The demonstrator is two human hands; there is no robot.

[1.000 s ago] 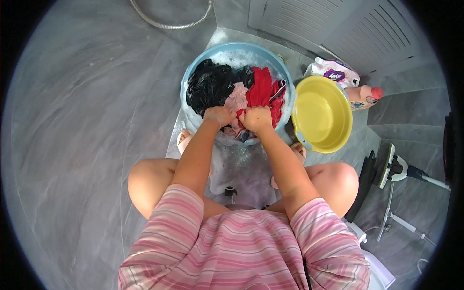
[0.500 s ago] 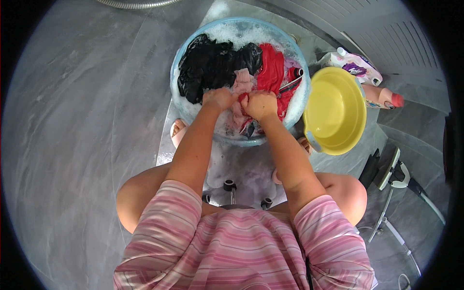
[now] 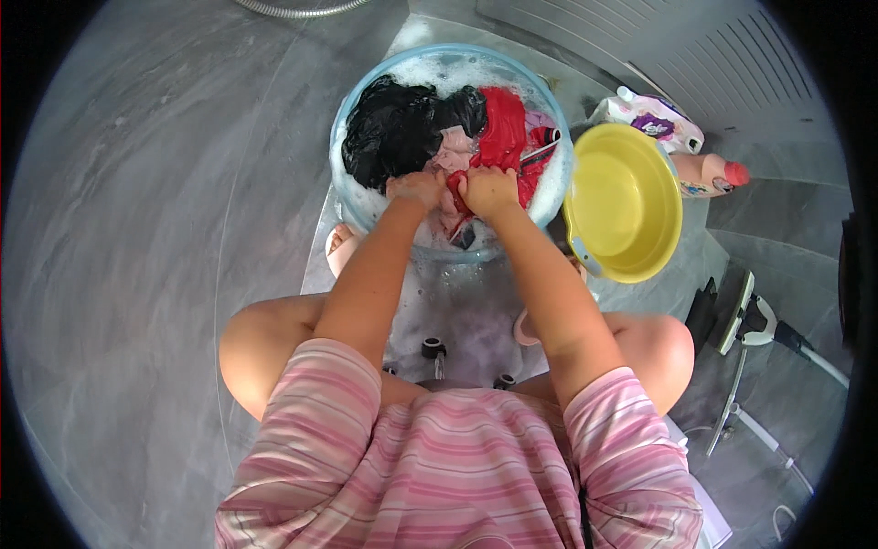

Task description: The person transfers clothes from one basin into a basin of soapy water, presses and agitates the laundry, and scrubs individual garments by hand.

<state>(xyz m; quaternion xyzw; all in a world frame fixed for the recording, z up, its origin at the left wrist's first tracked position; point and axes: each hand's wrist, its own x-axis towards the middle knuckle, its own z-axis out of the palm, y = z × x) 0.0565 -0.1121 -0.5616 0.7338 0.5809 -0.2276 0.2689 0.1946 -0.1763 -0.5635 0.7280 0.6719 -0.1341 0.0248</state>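
Note:
A light blue basin (image 3: 337, 151) of suds holds wet laundry. My left hand (image 3: 418, 189) is closed at the lower edge of the black garment (image 3: 389, 128), gripping a pink and red garment (image 3: 450, 212) from its left side. Close beside it, my right hand (image 3: 490, 190) has its fingers curled over the same bunched cloth, where a red part shows between the hands. Foam and water hide its lower part. Beyond my right hand lies a bright red garment (image 3: 501, 123). A pale pink cloth (image 3: 455, 146) lies between the black and red ones.
Right of the basin is a yellow basin (image 3: 677, 206). Behind it lie a white and purple pouch (image 3: 663, 126) and a pink bottle with a red cap (image 3: 709, 174). A floor squeegee (image 3: 757, 322) lies farther right. A metal hose (image 3: 302, 12) runs at the far left.
My hands stay on the bunched cloth, and my right fingers have shifted over it. The whole view has moved slightly, so the basins appear displaced.

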